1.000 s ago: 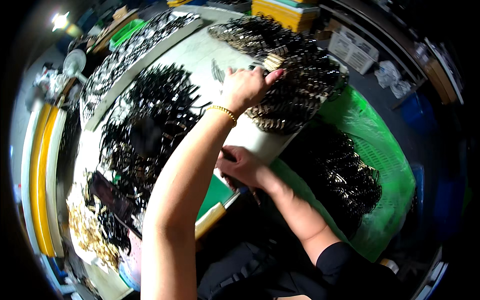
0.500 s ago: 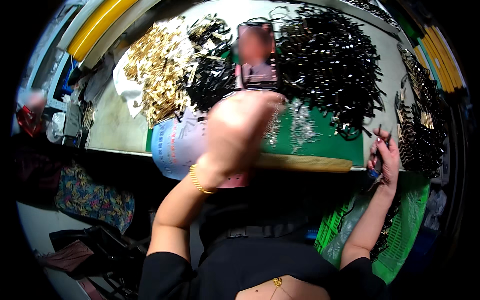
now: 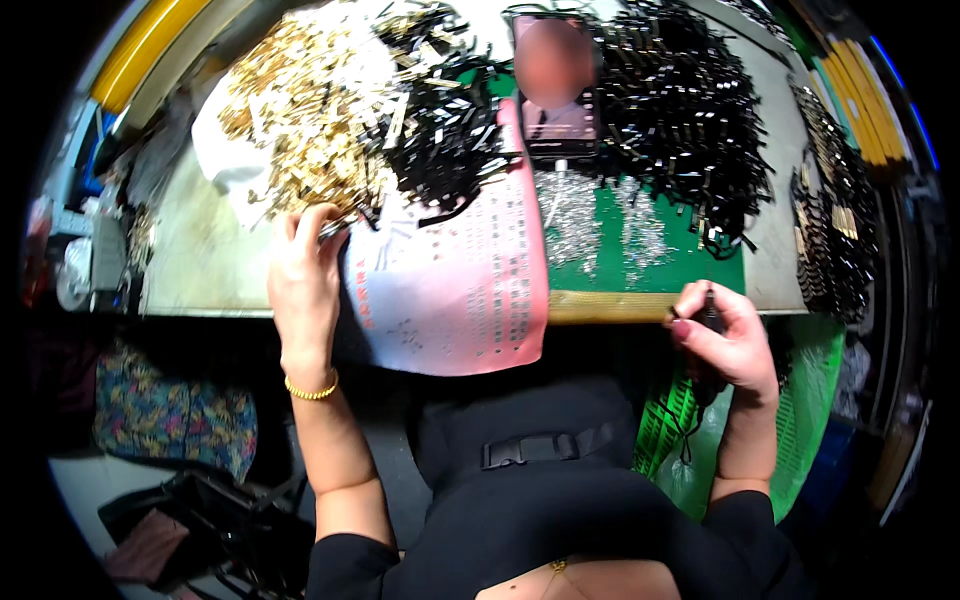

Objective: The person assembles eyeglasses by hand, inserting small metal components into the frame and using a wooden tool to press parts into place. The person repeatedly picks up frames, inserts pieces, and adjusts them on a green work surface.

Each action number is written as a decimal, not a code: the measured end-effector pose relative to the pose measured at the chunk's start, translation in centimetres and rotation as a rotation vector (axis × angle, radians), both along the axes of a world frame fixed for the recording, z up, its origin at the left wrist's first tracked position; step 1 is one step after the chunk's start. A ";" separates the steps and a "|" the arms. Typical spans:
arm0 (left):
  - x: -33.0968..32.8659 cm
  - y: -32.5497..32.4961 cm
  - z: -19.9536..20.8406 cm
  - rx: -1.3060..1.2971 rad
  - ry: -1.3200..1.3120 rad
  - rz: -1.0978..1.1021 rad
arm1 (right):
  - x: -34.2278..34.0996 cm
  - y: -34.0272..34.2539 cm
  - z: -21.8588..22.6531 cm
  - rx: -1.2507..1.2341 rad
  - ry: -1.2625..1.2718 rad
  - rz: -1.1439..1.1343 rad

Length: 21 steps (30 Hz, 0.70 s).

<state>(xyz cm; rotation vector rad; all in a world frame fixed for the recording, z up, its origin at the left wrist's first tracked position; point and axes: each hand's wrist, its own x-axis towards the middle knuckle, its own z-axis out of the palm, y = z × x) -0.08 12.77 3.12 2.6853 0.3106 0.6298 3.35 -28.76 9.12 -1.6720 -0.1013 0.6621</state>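
Observation:
My left hand (image 3: pixel 305 275) reaches to the front edge of a heap of gold metal strips (image 3: pixel 310 110). Its fingers are bent together there, and what they pinch is too small to make out. Beside it lies a printed blue and pink sheet (image 3: pixel 450 300), overhanging the table's front edge. My right hand (image 3: pixel 735 345) is closed round a slim dark hand tool (image 3: pixel 712 312) near the table's front right; its exact kind is unclear. Black strips or cords (image 3: pixel 440 140) are heaped beside the gold ones, and a bigger black heap (image 3: pixel 680 120) lies at the right.
A phone (image 3: pixel 557 135) with a lit screen stands between the black heaps. Tiny silver pieces (image 3: pixel 572 235) are scattered on a green mat (image 3: pixel 705 270). A yellowish strip (image 3: pixel 610 308) edges the table front. Below right sits a green basket (image 3: pixel 815 400) with a plastic liner.
My left hand has swung left from before the phone to the gold heap, uncovering the sheet. My right hand has moved left and inward with the dark tool.

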 end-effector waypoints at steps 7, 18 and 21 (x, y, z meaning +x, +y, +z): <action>1.5 0.3 -1.1 0.328 0.019 -0.116 | 0.6 1.7 0.5 -0.061 0.075 0.103; -1.1 0.1 -1.8 -1.010 -0.227 -0.115 | 0.3 0.5 -2.1 0.047 0.132 0.055; -1.3 -1.4 -1.3 -1.424 -0.377 -0.206 | 0.2 1.1 -1.9 0.039 0.078 0.134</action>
